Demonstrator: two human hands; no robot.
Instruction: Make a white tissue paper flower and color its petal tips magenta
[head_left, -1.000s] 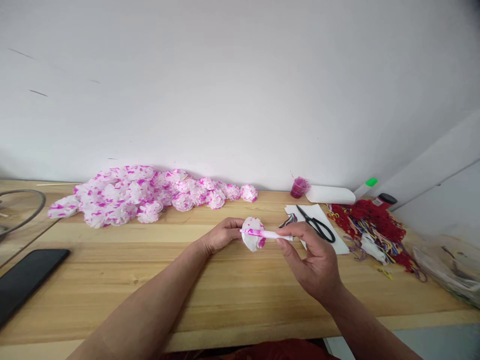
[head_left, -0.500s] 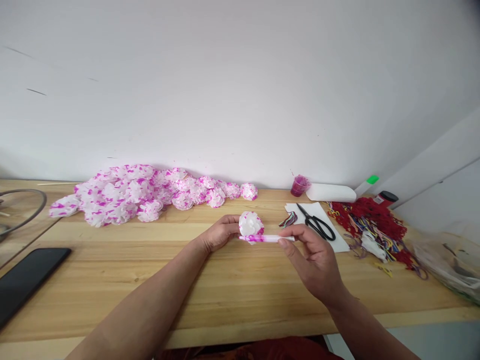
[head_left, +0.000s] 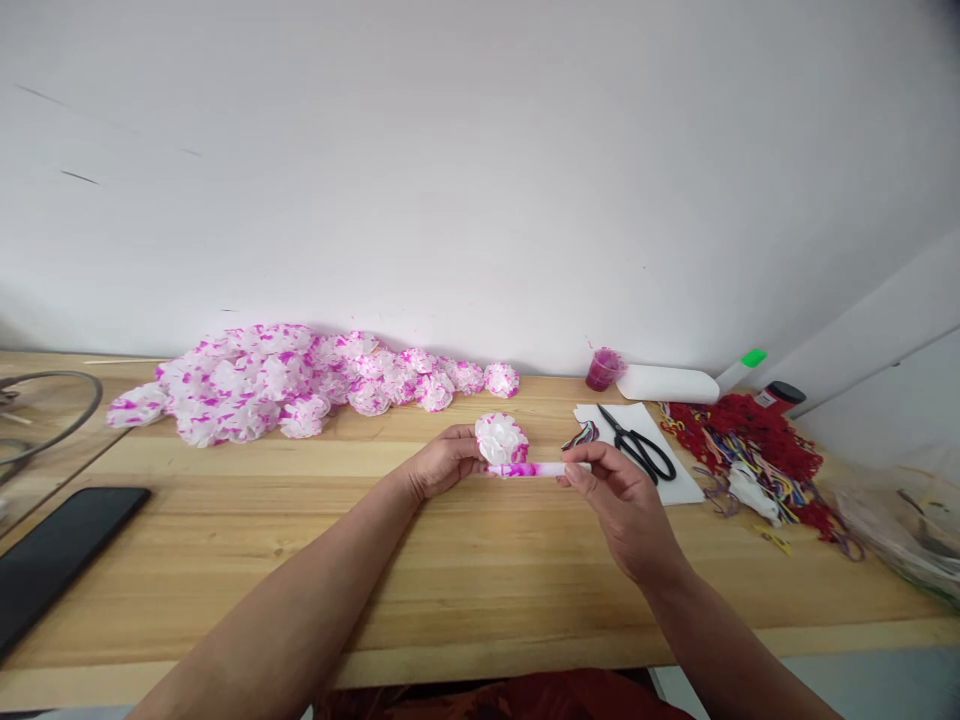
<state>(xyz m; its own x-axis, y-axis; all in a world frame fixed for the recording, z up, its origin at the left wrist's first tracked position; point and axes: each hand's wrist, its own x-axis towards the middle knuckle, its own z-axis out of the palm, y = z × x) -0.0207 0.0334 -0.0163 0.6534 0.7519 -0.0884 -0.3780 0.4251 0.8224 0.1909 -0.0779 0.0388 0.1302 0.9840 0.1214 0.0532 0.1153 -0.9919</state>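
My left hand [head_left: 448, 462] is closed on a white paper flower [head_left: 501, 438], whose petals carry magenta marks mostly along the lower right edge. Between thumb and fingers, my right hand [head_left: 619, 490] pinches a slim white stick smeared with magenta, perhaps a brush or pen [head_left: 529, 469]. It lies level across the lower edge of the flower, its stained end close to the left fingertips. Both hands are held above the wooden table [head_left: 450, 590].
A heap of magenta-flecked paper flowers [head_left: 240, 385] lies along the wall. At right are a cup of magenta liquid [head_left: 603, 369], black scissors [head_left: 637, 443] on white paper [head_left: 681, 480], a white roll [head_left: 667, 384] and tangled yarn [head_left: 765, 440]. A black phone [head_left: 64, 560] rests at left.
The stained end of the stick has shifted slightly right and up along the flower's lower edge. The flower is tilted a little differently. The whole view has shifted slightly.
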